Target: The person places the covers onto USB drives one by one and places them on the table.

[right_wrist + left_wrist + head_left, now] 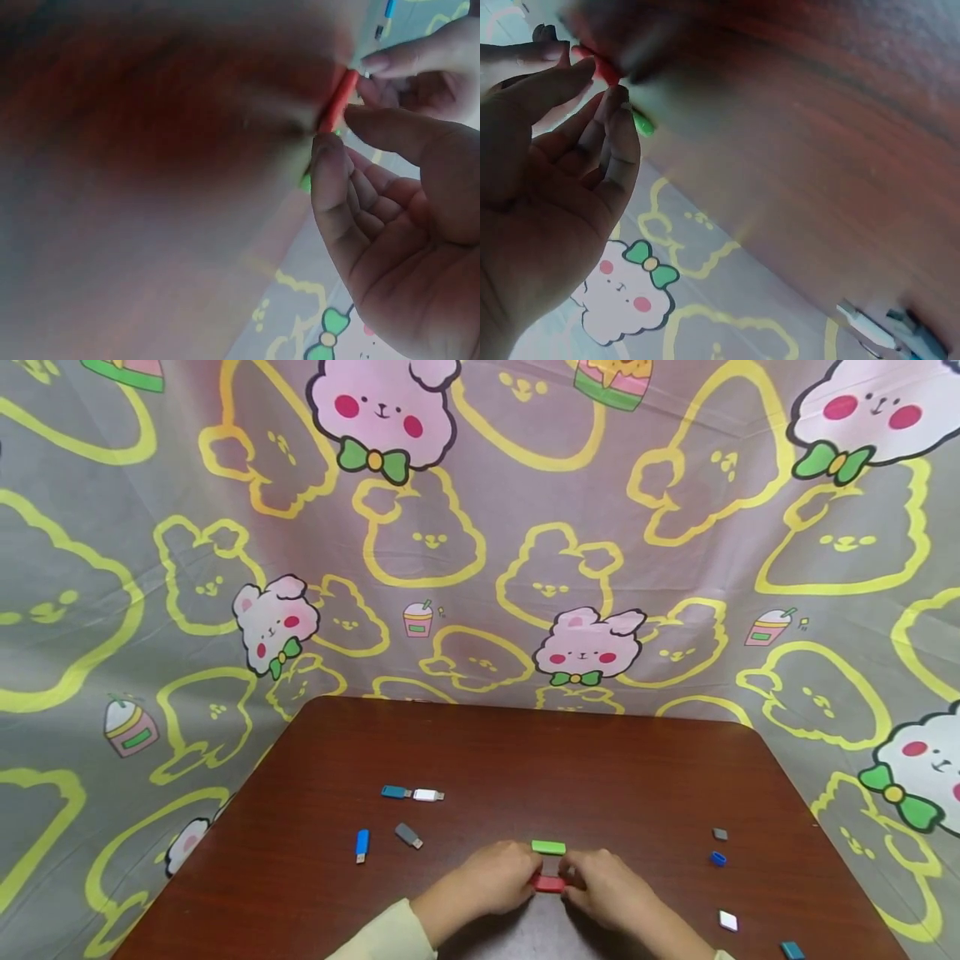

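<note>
Between both hands is a red USB stick (pixel 549 884), lying crosswise low over the table. My left hand (pixel 501 875) pinches its left end between thumb and fingertips. At the other end, my right hand (pixel 607 887) pinches it the same way; both wrist views show the red stick (pixel 339 101) between the fingertips. Its metal plug does not show. Just beyond the hands lies a green USB stick (pixel 548 847), apart from the red one and partly hidden by fingers in the left wrist view.
Left on the brown table (pixel 480 752) lie uncapped USB sticks: teal (pixel 393 792), white (pixel 426 795), blue (pixel 362 843) and grey (pixel 407 835). Loose caps lie right: grey (pixel 720 834), blue (pixel 718 858), white (pixel 727 920) and teal (pixel 792 950). A patterned cloth (pixel 480 610) hangs behind.
</note>
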The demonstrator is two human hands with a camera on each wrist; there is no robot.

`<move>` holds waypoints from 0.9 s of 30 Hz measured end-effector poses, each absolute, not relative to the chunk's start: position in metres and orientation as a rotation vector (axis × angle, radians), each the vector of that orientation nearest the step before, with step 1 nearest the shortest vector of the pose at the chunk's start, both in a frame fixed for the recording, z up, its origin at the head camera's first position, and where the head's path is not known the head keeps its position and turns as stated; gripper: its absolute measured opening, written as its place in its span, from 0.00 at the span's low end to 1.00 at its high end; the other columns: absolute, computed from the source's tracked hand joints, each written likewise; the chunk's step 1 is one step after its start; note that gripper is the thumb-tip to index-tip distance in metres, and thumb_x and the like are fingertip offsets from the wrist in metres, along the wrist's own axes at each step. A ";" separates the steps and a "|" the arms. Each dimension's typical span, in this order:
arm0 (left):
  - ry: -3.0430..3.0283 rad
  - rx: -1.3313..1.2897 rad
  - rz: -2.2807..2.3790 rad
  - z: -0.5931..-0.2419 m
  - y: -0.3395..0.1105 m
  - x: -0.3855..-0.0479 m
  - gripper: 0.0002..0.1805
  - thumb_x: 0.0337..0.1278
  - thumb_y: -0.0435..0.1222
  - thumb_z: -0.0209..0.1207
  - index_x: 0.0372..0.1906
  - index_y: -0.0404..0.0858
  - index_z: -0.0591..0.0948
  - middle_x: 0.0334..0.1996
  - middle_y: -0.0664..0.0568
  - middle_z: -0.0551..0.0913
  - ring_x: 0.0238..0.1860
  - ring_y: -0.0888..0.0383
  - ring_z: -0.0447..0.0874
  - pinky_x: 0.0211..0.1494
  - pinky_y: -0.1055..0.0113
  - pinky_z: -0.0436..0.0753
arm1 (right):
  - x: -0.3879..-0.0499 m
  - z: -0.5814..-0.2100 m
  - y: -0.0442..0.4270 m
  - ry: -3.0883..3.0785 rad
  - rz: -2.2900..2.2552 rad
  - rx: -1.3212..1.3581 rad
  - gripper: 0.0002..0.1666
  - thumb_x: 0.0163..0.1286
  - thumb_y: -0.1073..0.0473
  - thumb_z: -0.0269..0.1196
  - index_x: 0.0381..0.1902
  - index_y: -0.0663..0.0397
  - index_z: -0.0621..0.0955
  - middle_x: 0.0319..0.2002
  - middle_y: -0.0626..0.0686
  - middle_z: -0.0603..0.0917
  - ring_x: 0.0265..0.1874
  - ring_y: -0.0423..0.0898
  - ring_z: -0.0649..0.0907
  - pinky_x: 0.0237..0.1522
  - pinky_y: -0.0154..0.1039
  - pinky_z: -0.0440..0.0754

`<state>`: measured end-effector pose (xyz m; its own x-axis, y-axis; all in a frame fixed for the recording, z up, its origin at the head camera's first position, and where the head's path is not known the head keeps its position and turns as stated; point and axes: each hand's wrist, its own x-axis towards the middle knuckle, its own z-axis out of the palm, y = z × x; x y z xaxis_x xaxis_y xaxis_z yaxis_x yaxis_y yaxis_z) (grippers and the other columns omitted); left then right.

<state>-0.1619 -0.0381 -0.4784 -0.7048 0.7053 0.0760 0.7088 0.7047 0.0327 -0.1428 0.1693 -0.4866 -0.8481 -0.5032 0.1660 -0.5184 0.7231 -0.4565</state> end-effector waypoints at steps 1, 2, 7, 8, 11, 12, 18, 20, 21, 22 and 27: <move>-2.852 -1.174 -0.080 -0.476 -0.040 -0.162 0.10 0.50 0.41 0.72 0.27 0.50 0.79 0.25 0.64 0.77 0.28 0.65 0.78 0.30 0.68 0.76 | -0.143 -0.484 0.172 -2.899 0.763 0.829 0.09 0.57 0.62 0.73 0.34 0.50 0.83 0.25 0.38 0.81 0.23 0.32 0.75 0.24 0.36 0.73; -2.853 -1.168 -0.064 -0.474 -0.042 -0.162 0.09 0.50 0.43 0.72 0.29 0.51 0.81 0.27 0.64 0.79 0.30 0.65 0.80 0.32 0.68 0.78 | -0.142 -0.482 0.174 -2.906 0.740 0.792 0.09 0.57 0.61 0.73 0.35 0.49 0.84 0.26 0.39 0.82 0.25 0.33 0.76 0.25 0.36 0.75; -2.846 -1.144 -0.001 -0.464 -0.058 -0.164 0.12 0.53 0.46 0.71 0.42 0.50 0.86 0.37 0.62 0.84 0.42 0.63 0.82 0.39 0.67 0.82 | -0.145 -0.470 0.187 -2.944 0.660 0.581 0.10 0.57 0.59 0.74 0.37 0.46 0.84 0.33 0.42 0.84 0.32 0.37 0.82 0.32 0.39 0.80; -2.845 -1.138 0.008 -0.463 -0.061 -0.165 0.13 0.54 0.47 0.71 0.43 0.49 0.86 0.37 0.62 0.84 0.42 0.63 0.82 0.41 0.66 0.82 | -0.146 -0.468 0.189 -2.949 0.648 0.543 0.11 0.57 0.59 0.74 0.37 0.46 0.85 0.34 0.42 0.84 0.33 0.39 0.83 0.34 0.41 0.81; -2.838 -1.123 0.025 -0.462 -0.073 -0.168 0.14 0.54 0.48 0.71 0.44 0.48 0.87 0.38 0.61 0.85 0.43 0.61 0.81 0.42 0.65 0.81 | -0.148 -0.465 0.198 -2.977 0.632 0.467 0.12 0.57 0.59 0.75 0.39 0.46 0.85 0.38 0.43 0.85 0.35 0.41 0.84 0.37 0.43 0.82; -2.839 -1.119 0.026 -0.461 -0.076 -0.169 0.15 0.54 0.48 0.71 0.44 0.48 0.87 0.39 0.60 0.85 0.43 0.61 0.81 0.42 0.64 0.80 | -0.148 -0.464 0.201 -2.980 0.630 0.458 0.13 0.57 0.59 0.75 0.40 0.46 0.85 0.39 0.43 0.85 0.36 0.42 0.84 0.38 0.44 0.82; -2.854 -1.078 -0.011 -0.458 -0.097 -0.171 0.16 0.54 0.48 0.72 0.45 0.46 0.87 0.41 0.58 0.85 0.44 0.59 0.80 0.42 0.64 0.79 | -0.150 -0.465 0.218 -2.992 0.619 0.420 0.14 0.59 0.59 0.74 0.43 0.48 0.85 0.43 0.46 0.85 0.38 0.43 0.84 0.39 0.45 0.82; -2.860 -1.063 -0.027 -0.457 -0.103 -0.172 0.17 0.53 0.48 0.72 0.46 0.46 0.87 0.41 0.58 0.85 0.44 0.58 0.80 0.42 0.63 0.79 | -0.150 -0.464 0.223 -3.009 0.622 0.405 0.15 0.60 0.59 0.74 0.45 0.49 0.85 0.45 0.47 0.85 0.39 0.44 0.84 0.39 0.46 0.82; -2.866 -1.055 -0.033 -0.457 -0.106 -0.172 0.17 0.53 0.48 0.72 0.46 0.46 0.87 0.41 0.58 0.85 0.44 0.58 0.80 0.43 0.63 0.79 | -0.151 -0.464 0.226 -3.019 0.623 0.397 0.16 0.60 0.59 0.73 0.46 0.50 0.85 0.45 0.47 0.85 0.40 0.45 0.84 0.40 0.46 0.82; -2.873 -1.050 -0.043 -0.457 -0.109 -0.172 0.17 0.53 0.48 0.72 0.47 0.46 0.87 0.41 0.57 0.85 0.44 0.58 0.80 0.43 0.63 0.79 | -0.151 -0.463 0.228 -3.029 0.634 0.390 0.16 0.61 0.59 0.73 0.47 0.50 0.84 0.46 0.48 0.85 0.41 0.46 0.85 0.40 0.47 0.83; -2.887 -1.035 -0.046 -0.457 -0.122 -0.173 0.20 0.54 0.48 0.72 0.50 0.45 0.86 0.45 0.56 0.85 0.47 0.56 0.80 0.47 0.59 0.80 | -0.153 -0.462 0.241 -3.049 0.679 0.366 0.18 0.62 0.59 0.72 0.50 0.53 0.83 0.48 0.50 0.85 0.43 0.49 0.85 0.40 0.48 0.83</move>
